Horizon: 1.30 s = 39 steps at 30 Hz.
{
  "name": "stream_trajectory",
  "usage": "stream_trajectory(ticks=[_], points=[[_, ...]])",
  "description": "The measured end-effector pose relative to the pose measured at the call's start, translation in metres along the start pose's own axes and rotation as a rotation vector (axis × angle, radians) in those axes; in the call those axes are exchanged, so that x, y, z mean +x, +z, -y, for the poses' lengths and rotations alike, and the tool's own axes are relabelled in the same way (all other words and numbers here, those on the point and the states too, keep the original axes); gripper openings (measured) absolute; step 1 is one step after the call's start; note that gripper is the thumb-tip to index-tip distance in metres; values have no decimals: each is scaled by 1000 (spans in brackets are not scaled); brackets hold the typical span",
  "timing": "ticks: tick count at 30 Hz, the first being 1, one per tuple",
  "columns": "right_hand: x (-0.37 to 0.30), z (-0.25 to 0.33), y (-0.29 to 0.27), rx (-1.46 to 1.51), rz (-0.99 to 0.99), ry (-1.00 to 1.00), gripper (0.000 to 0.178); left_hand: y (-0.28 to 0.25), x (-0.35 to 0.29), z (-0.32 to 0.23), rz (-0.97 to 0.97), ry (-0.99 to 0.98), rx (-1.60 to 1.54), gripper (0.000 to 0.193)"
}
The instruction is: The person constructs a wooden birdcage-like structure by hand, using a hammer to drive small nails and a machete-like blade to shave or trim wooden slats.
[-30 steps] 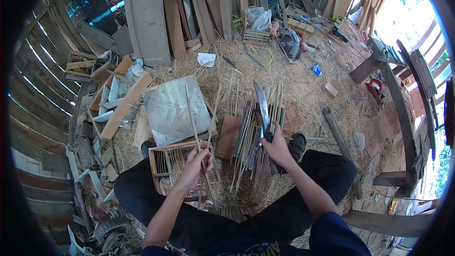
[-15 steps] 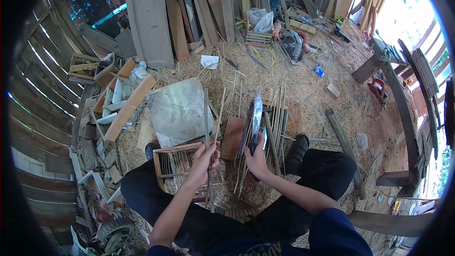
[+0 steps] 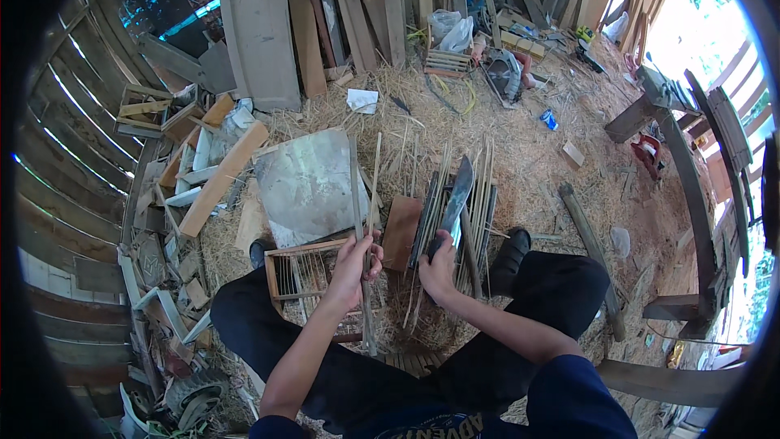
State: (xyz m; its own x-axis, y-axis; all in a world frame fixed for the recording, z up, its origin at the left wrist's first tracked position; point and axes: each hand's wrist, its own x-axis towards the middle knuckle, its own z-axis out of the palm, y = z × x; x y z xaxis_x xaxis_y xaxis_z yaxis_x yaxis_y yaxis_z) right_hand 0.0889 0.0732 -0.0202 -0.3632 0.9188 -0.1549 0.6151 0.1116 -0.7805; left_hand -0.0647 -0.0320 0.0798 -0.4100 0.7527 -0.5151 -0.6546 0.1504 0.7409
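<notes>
On the straw-strewn floor [image 3: 528,175], near its left edge, a wooden box [image 3: 146,106] carries loose slats across its top; what lies deeper cannot be told. At the far edge, pale, crumpled plastic bags [image 3: 455,35] hide their contents. A rectangular wooden frame [image 3: 273,276] strung with thin parallel bars lies by the near edge of a square, stained grey panel [image 3: 309,187]. Just right of that frame, the left hand [image 3: 355,268] is closed around a long, flat, weathered wooden strip [image 3: 355,187], held upright; a thinner pale stick [image 3: 376,179] rises beside it, and whether the fingers clasp that too is unclear. The right hand [image 3: 439,270] grips the dark handle of a broad-bladed metal knife [image 3: 458,195], tip pointing away, above a bundle of slender sticks [image 3: 487,175], beside a smooth reddish-brown board [image 3: 402,232].
</notes>
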Motion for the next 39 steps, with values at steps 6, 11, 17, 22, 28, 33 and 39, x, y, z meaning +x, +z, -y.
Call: stream_trajectory(ticks=[6,11,17,22,28,33,39], points=[[-4,-2,0,15,15,-57,67,1,1,6,15,12,26,21],[-7,1,0,-90,41,-21,66,-1,2,14,34,22,68,19],[-10,7,7,-130,23,61,63,6,1,14,55,22,50,18],[-13,19,-2,-118,45,104,63,10,-4,9,69,33,77,18],[-22,42,-32,-54,-41,-131,54,4,-3,12,158,78,74,18],[-31,64,-44,489,248,-148,29,13,-1,16,164,92,71,18],[-35,59,-48,633,445,-87,24,29,1,18,204,91,15,23]])
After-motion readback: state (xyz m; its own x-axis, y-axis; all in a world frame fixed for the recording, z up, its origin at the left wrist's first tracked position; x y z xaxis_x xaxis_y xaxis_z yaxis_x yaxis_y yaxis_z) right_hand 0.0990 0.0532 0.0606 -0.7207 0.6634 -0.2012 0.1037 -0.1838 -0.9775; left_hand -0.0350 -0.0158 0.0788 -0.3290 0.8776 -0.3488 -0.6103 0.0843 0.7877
